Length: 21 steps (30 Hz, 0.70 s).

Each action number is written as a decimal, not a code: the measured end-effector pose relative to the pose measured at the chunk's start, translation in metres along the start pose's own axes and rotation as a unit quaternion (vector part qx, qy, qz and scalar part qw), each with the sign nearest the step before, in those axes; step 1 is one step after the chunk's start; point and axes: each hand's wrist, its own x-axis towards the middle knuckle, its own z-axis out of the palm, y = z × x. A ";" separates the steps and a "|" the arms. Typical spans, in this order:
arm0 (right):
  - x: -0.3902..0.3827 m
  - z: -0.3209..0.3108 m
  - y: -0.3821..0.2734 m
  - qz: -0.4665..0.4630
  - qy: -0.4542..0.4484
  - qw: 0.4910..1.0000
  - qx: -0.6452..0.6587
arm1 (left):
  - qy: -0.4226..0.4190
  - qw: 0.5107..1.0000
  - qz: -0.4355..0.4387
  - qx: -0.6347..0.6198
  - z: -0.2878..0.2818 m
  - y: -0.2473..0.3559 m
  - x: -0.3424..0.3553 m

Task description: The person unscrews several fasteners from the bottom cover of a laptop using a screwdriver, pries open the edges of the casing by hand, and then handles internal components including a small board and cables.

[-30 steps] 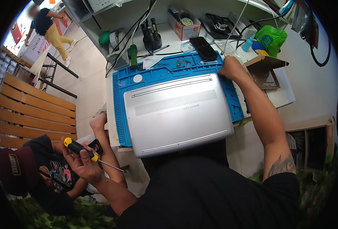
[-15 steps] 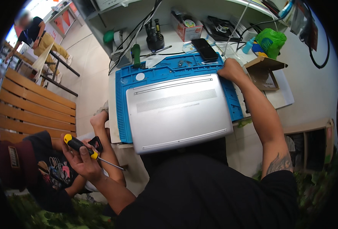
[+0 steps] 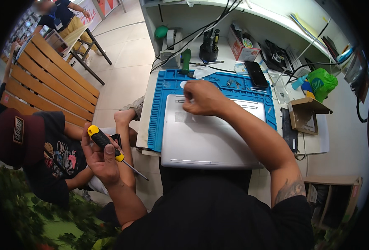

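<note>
A silver laptop (image 3: 209, 141) lies bottom side up on a blue repair mat (image 3: 156, 129), its near edge reaching past the table. My left hand (image 3: 103, 160), off to the left of the table, holds a black and yellow screwdriver (image 3: 103, 139) against its palm; the shaft points down to the right. Over the laptop's far left part is my right hand (image 3: 203, 98), fingers curled together in a pinch. What those fingers hold, if anything, is hidden. A white round disc (image 3: 183, 84) lies on the mat just beyond that hand.
Behind the mat stand a green-handled tool (image 3: 186, 60), a black tool holder (image 3: 209, 52) and a red-white box (image 3: 243, 46). A black phone (image 3: 256, 75) rests on the mat's far right. An opened cardboard box (image 3: 305, 116) is at right. Someone in a maroon cap (image 3: 17, 137) sits at left.
My right hand has moved left from the laptop's far right corner to its far left part. The screwdriver stays in my left hand. The view has turned to the left.
</note>
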 end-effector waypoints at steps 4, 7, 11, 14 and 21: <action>0.022 0.022 0.000 -0.031 -0.038 0.998 -0.025 | 0.013 1.000 0.004 -0.005 -0.010 0.003 -0.006; 0.020 0.025 0.009 -0.047 -0.039 0.998 -0.027 | 0.022 1.000 -0.010 -0.005 -0.017 0.003 -0.009; 0.019 0.029 0.014 -0.061 -0.028 0.998 -0.019 | 0.022 1.000 -0.011 -0.010 -0.017 -0.003 -0.007; 0.020 0.030 0.014 -0.061 -0.032 0.997 -0.020 | 0.019 1.000 -0.016 -0.018 -0.012 -0.004 -0.005; 0.015 0.033 0.014 -0.054 -0.004 0.998 0.021 | 0.015 0.999 -0.016 -0.028 -0.007 0.000 0.000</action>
